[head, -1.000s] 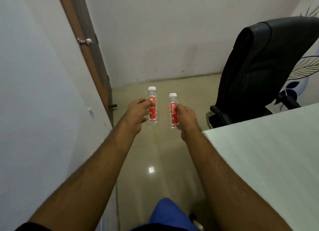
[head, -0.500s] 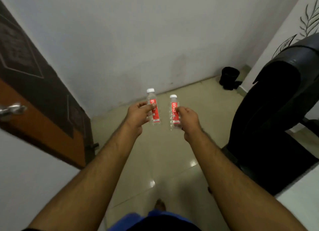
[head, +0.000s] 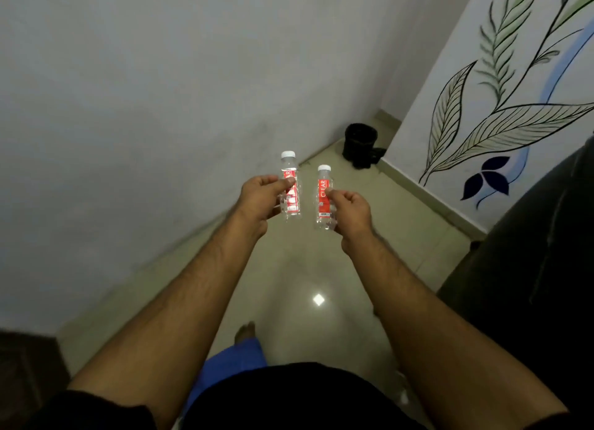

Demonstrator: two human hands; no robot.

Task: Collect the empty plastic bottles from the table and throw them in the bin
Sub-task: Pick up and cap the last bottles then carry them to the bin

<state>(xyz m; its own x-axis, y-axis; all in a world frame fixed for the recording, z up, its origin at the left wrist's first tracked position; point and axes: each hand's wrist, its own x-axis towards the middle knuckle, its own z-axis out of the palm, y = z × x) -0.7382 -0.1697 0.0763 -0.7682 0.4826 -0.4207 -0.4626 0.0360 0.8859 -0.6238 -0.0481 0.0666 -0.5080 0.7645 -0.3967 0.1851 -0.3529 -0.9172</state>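
Note:
My left hand (head: 260,198) grips a small clear plastic bottle (head: 291,201) with a red label and white cap, held upright at arm's length. My right hand (head: 350,209) holds a second bottle of the same kind (head: 323,179), also upright, a little lower and to the right. The two bottles stand side by side without touching. A black bin (head: 360,142) sits on the floor in the far corner, beyond and to the right of the bottles.
A grey wall runs along the left. A white wall with a painted leaf mural (head: 501,114) stands on the right. A black chair (head: 530,285) fills the right side. Glossy beige floor tiles (head: 305,269) lead toward the corner. My foot shows below.
The view has swung right and moved forward: the door has slid out of sight, the bin and mural wall are closer. Both hands still hold their bottles the same way.

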